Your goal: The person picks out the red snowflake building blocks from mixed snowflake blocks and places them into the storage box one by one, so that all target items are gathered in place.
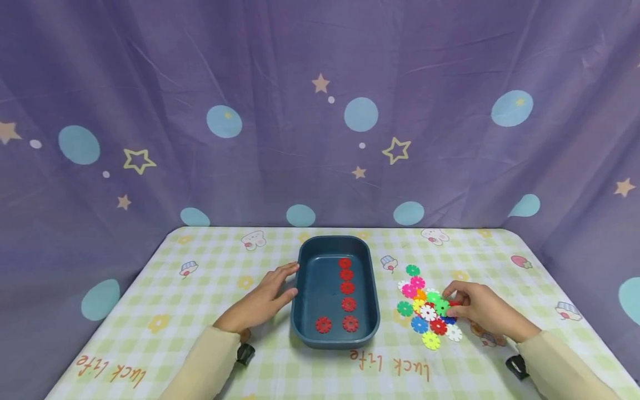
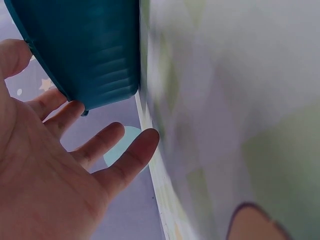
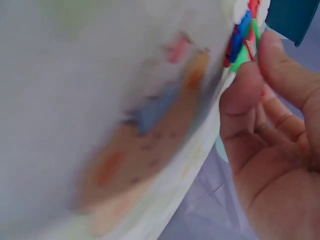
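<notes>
A dark teal tray [image 1: 310,289] holds several red notched plastic discs [image 1: 348,304], most in a column along its right side. My left hand [image 1: 262,300], fingers extended, rests its fingertips against the tray's left wall; in the left wrist view some fingers touch the tray's rim [image 2: 52,77]. To the tray's right lies a loose pile of notched discs in mixed colours. At the pile's right edge my right hand [image 1: 482,308] pinches a red disc [image 1: 454,303] between thumb and fingers, next to a green disc [image 1: 442,308]. The fingers partly hide that red disc.
Pink discs [image 1: 409,291], a blue disc [image 1: 420,324], a white disc [image 1: 454,333] and a yellow disc [image 1: 431,340] lie around the pile. A checked tablecloth [image 1: 200,294] covers the table. Behind its far edge hangs a purple curtain [image 1: 280,166].
</notes>
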Demonstrator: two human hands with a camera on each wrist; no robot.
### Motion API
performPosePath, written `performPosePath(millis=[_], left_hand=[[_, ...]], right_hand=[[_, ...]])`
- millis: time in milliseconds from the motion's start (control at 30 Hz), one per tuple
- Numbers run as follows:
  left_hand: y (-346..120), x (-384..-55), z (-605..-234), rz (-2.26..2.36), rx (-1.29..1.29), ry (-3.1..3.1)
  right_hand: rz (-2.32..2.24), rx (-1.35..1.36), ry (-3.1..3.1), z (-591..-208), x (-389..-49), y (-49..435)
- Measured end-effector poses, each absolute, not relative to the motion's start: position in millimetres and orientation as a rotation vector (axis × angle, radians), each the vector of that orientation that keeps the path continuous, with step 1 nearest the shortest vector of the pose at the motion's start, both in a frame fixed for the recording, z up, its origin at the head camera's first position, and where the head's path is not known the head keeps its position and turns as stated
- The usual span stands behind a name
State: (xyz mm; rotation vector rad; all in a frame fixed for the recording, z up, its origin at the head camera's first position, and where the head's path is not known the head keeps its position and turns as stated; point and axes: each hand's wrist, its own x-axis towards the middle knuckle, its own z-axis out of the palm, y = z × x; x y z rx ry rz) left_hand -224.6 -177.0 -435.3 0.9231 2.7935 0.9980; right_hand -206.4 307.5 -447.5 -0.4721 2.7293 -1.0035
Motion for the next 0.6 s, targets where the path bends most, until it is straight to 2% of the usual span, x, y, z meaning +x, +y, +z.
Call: performPosePath(millis=[333,600], left_hand=[[-179.0,-225.5,-436.9,0.984,0.920,2.802],[-177.8,-226.1,-436.6,0.990,0.921,2.795]], right_hand=[[-0.916,-0.695,2.937,-419.3,-225.8,290.1],[-1.098,-0.905,2.891,-395.6,-224.6,245.5]])
